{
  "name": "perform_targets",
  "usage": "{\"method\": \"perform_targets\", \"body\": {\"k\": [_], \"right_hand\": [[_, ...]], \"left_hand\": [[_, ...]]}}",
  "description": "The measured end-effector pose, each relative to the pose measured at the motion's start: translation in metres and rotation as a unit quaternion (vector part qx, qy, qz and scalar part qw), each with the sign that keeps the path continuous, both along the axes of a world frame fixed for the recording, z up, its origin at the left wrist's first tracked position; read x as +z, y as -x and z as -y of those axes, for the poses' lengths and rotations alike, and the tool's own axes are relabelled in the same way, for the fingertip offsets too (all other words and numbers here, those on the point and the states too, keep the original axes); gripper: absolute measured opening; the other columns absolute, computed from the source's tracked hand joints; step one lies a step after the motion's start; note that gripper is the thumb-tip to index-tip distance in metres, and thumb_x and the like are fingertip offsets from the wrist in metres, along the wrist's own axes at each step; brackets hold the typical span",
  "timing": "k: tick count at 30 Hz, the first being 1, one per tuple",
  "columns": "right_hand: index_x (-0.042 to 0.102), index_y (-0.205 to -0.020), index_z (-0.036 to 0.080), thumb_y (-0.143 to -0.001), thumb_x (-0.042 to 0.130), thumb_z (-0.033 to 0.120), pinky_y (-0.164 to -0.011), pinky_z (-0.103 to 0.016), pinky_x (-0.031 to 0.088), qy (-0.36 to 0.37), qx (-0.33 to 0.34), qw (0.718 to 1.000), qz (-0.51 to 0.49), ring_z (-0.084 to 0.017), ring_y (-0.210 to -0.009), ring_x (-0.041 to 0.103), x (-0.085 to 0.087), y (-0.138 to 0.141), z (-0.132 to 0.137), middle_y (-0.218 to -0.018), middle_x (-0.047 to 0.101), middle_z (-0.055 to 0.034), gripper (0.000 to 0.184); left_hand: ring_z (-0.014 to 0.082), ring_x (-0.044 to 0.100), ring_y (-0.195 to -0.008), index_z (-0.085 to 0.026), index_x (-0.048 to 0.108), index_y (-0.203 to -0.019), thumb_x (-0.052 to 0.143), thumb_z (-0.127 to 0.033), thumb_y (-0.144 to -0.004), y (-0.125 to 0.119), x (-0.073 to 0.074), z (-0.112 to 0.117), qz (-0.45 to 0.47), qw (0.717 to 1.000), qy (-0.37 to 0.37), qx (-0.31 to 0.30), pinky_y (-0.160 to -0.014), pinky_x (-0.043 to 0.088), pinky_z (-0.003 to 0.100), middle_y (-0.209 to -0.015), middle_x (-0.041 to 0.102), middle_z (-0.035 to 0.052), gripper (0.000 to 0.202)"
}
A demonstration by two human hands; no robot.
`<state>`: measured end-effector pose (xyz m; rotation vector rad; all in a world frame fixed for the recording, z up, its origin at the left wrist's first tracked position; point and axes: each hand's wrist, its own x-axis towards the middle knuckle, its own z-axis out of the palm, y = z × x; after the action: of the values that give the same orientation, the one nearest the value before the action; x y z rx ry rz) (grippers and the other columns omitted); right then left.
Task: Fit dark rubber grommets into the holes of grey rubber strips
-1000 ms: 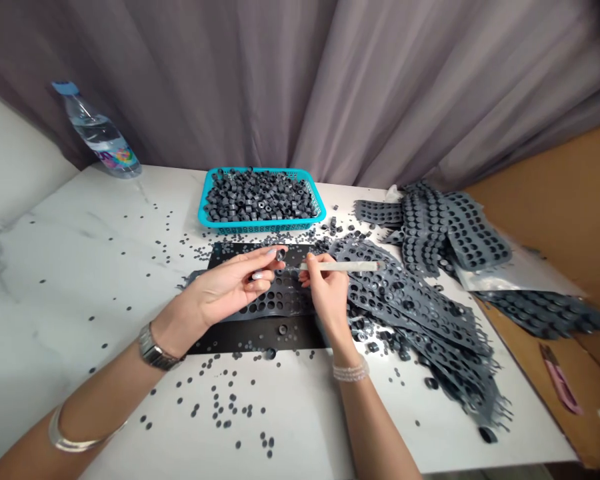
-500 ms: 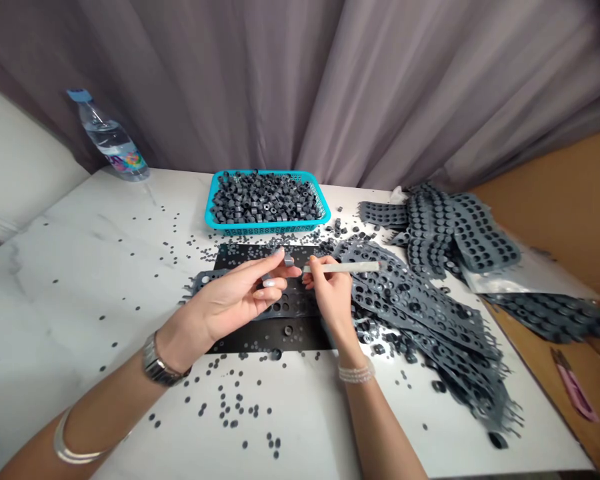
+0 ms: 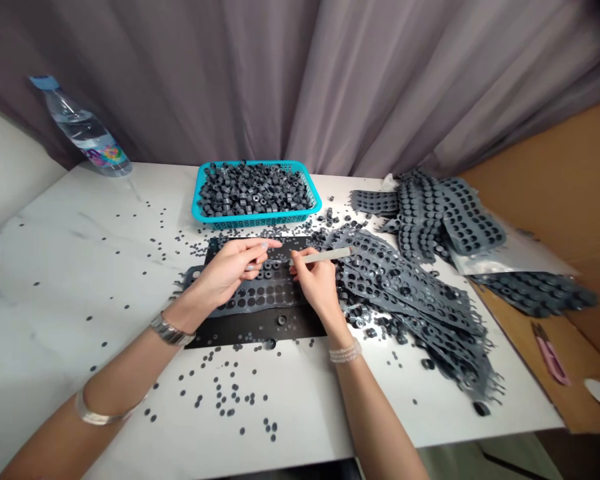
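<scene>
Sheet (image 3: 253, 300): grey, round-celled, lay on black mat (image 3: 305, 325) beneath both hands.
Left hand (image 3: 234, 268): index finger stretched out, others curled; couldn't tell whether anything was held.
Right hand (image 3: 318, 280): gripped pale stick-like tool (image 3: 336, 254), fingers closed.
Basket (image 3: 253, 219): turquoise, stood beyond hands, heaped with dark rings (image 3: 257, 188).

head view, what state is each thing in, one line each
Left hand: index finger extended; any grip unclear
Right hand: closed on pale stick-like tool
Holed grey sheet under the hands: lying on black mat
Turquoise basket: heaped with small dark rings
Small dark discs: scattered across white table
Holed grey sheets at right: piled, overlapping
Plastic bottle: capped, partly filled
Pink-handled cutters: lying unheld
Grey curtain: hanging in folds
</scene>
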<state>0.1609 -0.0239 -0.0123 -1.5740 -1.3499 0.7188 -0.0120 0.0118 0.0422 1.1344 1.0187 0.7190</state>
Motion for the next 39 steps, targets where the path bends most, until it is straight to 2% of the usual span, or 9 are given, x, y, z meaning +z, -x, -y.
{"method": "perform_targets", "body": {"k": [2,4,8,18,25,27,30,34,39], "right_hand": [[0.060,-0.070,0.022,-0.090,0.052,0.043,-0.058,-0.026,0.045,0.001,0.006,1.000,0.015,-0.018,-0.059,0.063,-0.001,0.001,-0.001,-0.062,0.067,-0.0014,0.029],[0.060,-0.070,0.022,-0.090,0.052,0.041,-0.059,-0.026,0.044,-0.002,0.014,0.999,0.032,-0.018,-0.060,0.063,-0.001,0.003,-0.002,-0.062,0.067,-0.0011,0.029],[0.060,-0.067,0.022,-0.091,0.051,0.037,-0.060,-0.025,0.042,-0.012,0.029,0.998,0.062,-0.017,-0.060,0.063,-0.001,0.004,-0.003,-0.063,0.067,-0.0001,0.029],[0.063,-0.073,0.022,-0.092,0.051,0.034,-0.056,-0.024,0.038,-0.017,0.045,0.995,0.086,-0.016,-0.056,0.059,-0.004,0.006,-0.004,-0.061,0.064,0.0008,0.026],[0.061,-0.078,0.021,-0.094,0.046,0.027,-0.059,-0.025,0.036,-0.033,0.057,0.987,0.149,-0.016,-0.062,0.061,-0.002,0.012,-0.002,-0.071,0.067,-0.0022,0.023],[0.061,-0.078,0.021,-0.094,0.045,0.026,-0.059,-0.026,0.035,-0.035,0.046,0.983,0.172,-0.017,-0.061,0.060,-0.001,0.015,-0.001,-0.070,0.067,-0.0032,0.023],[0.061,-0.077,0.021,-0.094,0.046,0.027,-0.057,-0.027,0.033,-0.025,0.026,0.984,0.177,-0.017,-0.055,0.057,0.000,0.018,-0.001,-0.063,0.063,-0.0022,0.023],[0.060,-0.072,0.022,-0.092,0.050,0.033,-0.056,-0.025,0.034,-0.006,0.007,0.993,0.116,-0.016,-0.053,0.056,-0.001,0.017,-0.002,-0.057,0.061,0.0002,0.025],[0.058,-0.068,0.021,-0.092,0.049,0.043,-0.060,-0.025,0.041,-0.024,-0.048,0.999,-0.001,-0.016,-0.057,0.059,0.005,0.012,-0.002,-0.059,0.063,0.0009,0.034]], "left_hand": [[0.0084,0.034,-0.046,-0.018,0.072,-0.097,0.058,-0.034,-0.084,-0.003,-0.013,-0.004,-0.200,0.968,-0.148,-0.019,-0.045,0.025,0.022,-0.053,0.041,-0.0050,0.025],[0.0130,0.047,-0.052,-0.019,0.073,-0.099,0.058,-0.034,-0.084,-0.007,-0.021,-0.006,-0.358,0.892,-0.272,-0.048,-0.052,0.033,0.025,-0.053,0.049,-0.0028,0.027],[0.0243,0.066,-0.083,-0.019,0.069,-0.112,0.057,-0.032,-0.085,-0.014,-0.026,-0.004,-0.481,0.785,-0.377,-0.097,-0.067,0.044,0.030,-0.087,0.073,0.0078,0.033],[0.0298,0.068,-0.093,-0.019,0.068,-0.114,0.054,-0.028,-0.087,-0.016,-0.027,-0.001,-0.521,0.752,-0.384,-0.125,-0.070,0.048,0.034,-0.099,0.074,0.0111,0.031],[0.0256,0.067,-0.081,-0.018,0.070,-0.101,0.049,-0.025,-0.089,-0.023,-0.034,0.000,-0.515,0.762,-0.377,-0.112,-0.062,0.041,0.031,-0.086,0.072,0.0096,0.025],[0.0202,0.062,-0.067,-0.018,0.071,-0.092,0.051,-0.024,-0.088,-0.021,-0.030,-0.001,-0.480,0.792,-0.365,-0.095,-0.059,0.037,0.029,-0.071,0.067,0.0050,0.022],[0.0120,0.044,-0.050,-0.019,0.071,-0.084,0.059,-0.029,-0.084,-0.009,-0.012,-0.005,-0.369,0.875,-0.315,-0.001,-0.052,0.030,0.026,-0.052,0.048,-0.0036,0.016],[0.0061,0.033,-0.050,-0.017,0.067,-0.085,0.073,-0.033,-0.076,0.008,0.012,-0.011,-0.080,0.983,-0.124,0.113,-0.044,0.023,0.022,-0.063,0.044,-0.0050,0.019],[0.0018,0.033,-0.050,-0.014,0.059,-0.076,0.075,-0.018,-0.075,0.003,0.012,-0.008,0.138,0.978,0.142,0.058,-0.039,0.026,0.014,-0.070,0.048,-0.0034,0.017]]}}
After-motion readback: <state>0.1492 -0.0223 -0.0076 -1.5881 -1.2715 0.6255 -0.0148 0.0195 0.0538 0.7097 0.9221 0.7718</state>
